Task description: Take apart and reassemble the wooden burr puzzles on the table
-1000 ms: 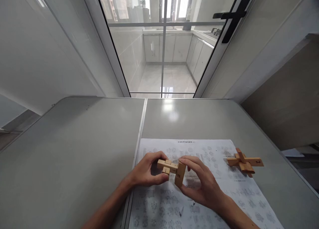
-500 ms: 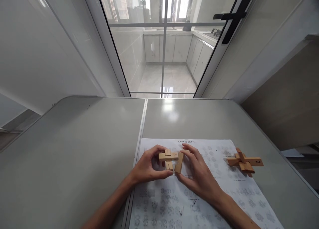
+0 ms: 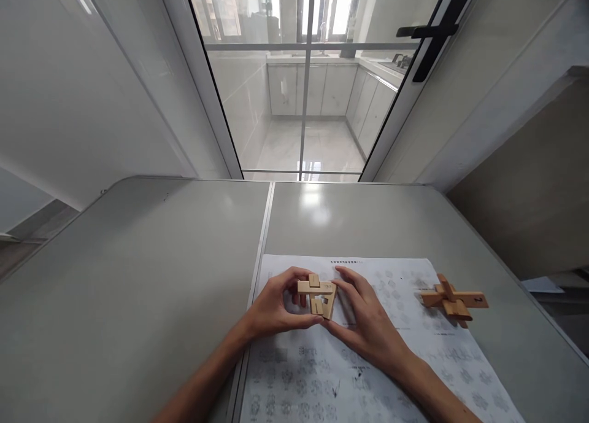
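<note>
While L hand [image 3: 276, 307] has its grip clamped on the block cluster [image 3: 315, 287] & R hand [image 3: 378, 326] pinches the slanted block [image 3: 330, 307] near its ends, both are best kept square, w/ light, even pressure, no forcing. Finish: pale wood, straight edges, small dark markings; partly hidden. Location: over printed sheet [image 3: 294, 361] on desk [image 3: 161, 269]. Tightness of fit: can't tell.

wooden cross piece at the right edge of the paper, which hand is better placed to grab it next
Probably the right hand: it is nearer the wooden cross piece, while the left hand is farther across. Both hold the pale blocks, though.
</note>
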A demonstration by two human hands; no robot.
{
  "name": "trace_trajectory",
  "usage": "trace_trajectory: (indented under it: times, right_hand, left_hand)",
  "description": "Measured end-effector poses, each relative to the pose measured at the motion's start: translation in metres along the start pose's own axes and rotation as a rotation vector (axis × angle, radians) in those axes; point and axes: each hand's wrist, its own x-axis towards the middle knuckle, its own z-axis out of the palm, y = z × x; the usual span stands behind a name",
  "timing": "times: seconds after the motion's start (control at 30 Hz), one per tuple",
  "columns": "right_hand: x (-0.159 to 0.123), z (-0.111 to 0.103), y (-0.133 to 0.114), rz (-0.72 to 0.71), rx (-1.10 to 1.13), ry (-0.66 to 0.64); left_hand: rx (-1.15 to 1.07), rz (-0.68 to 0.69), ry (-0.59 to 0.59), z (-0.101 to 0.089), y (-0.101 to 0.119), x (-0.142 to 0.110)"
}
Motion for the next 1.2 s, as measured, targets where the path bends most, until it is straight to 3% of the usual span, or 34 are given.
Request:
trace_trajectory:
  times: [0.83,1.2]
  right_hand:
    - [0.0003,0.0018,0.0018,-0.018,0.004,0.022]
    - [0.0005,-0.006,-0.0041,-0.019,0.158,0.07]
  left_hand:
    - [0.091,-0.006,-0.017,0.0006,-0.0052,-0.0004]
    - [0.089,-0.003,-0.024,0.0033,-0.0035,-0.0003]
